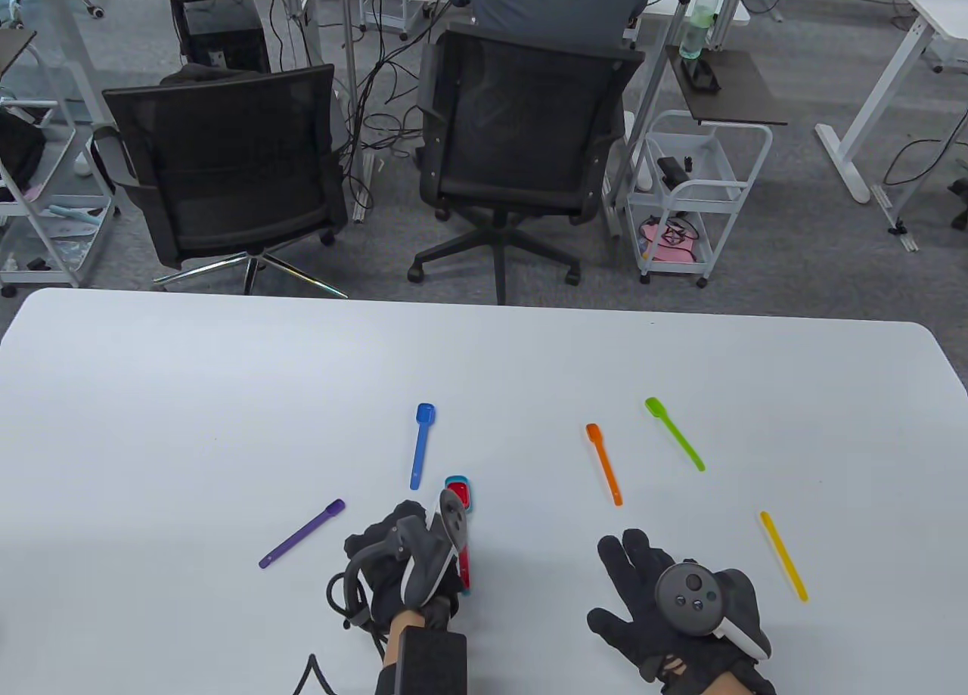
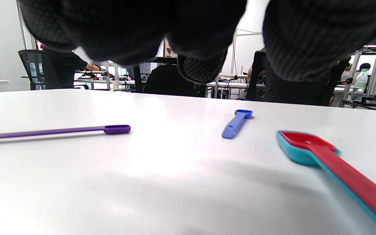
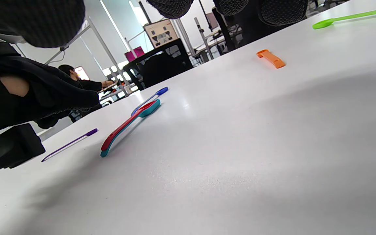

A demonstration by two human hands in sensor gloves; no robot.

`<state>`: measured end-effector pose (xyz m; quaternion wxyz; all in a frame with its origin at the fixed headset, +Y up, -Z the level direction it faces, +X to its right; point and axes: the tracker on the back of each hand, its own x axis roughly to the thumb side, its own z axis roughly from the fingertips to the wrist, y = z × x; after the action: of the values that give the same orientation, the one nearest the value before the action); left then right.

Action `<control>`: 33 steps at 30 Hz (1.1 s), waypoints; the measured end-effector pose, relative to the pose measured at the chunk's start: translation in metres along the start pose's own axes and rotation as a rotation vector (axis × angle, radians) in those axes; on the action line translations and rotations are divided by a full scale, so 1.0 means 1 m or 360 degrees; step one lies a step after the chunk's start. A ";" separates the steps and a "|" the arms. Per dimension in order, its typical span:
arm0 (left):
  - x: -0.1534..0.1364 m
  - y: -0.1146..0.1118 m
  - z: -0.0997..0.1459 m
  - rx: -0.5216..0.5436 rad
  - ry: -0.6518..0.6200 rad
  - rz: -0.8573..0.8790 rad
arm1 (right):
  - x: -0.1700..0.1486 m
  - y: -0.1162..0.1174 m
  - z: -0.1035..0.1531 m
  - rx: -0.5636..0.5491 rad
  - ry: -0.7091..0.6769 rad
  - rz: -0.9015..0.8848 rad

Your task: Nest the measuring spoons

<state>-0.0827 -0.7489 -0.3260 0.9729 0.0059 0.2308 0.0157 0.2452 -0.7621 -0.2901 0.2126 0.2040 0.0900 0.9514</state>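
Note:
A red spoon [image 1: 460,492] lies nested in a teal spoon [image 2: 294,155] on the white table [image 1: 227,392]. My left hand [image 1: 382,547] hovers just left of their handles with loosely curled fingers [image 2: 201,65], holding nothing. A purple spoon [image 1: 302,534] lies to its left and a blue spoon [image 1: 420,449] beyond it. My right hand [image 1: 631,566] rests open with its fingers spread. Ahead of it lies an orange spoon [image 1: 604,464], further right a green spoon [image 1: 674,433], and to its right a yellow spoon [image 1: 783,555]. The right wrist view shows the nested pair [image 3: 129,122] lying free.
Two black office chairs [image 1: 227,158] stand past the table's far edge, with a person seated in the right one [image 1: 529,113]. A white cart [image 1: 699,196] stands further right. A cable [image 1: 318,676] trails from my left wrist at the near edge.

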 end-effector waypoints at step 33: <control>0.021 -0.031 -0.110 -0.0369 -0.0038 -0.0050 | 0.002 0.004 -0.009 0.0097 0.0012 -0.0028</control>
<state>-0.1130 -0.7787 -0.4344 0.9698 -0.1103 0.2159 0.0270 0.2383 -0.7658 -0.2970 0.2144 0.2061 0.1216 0.9470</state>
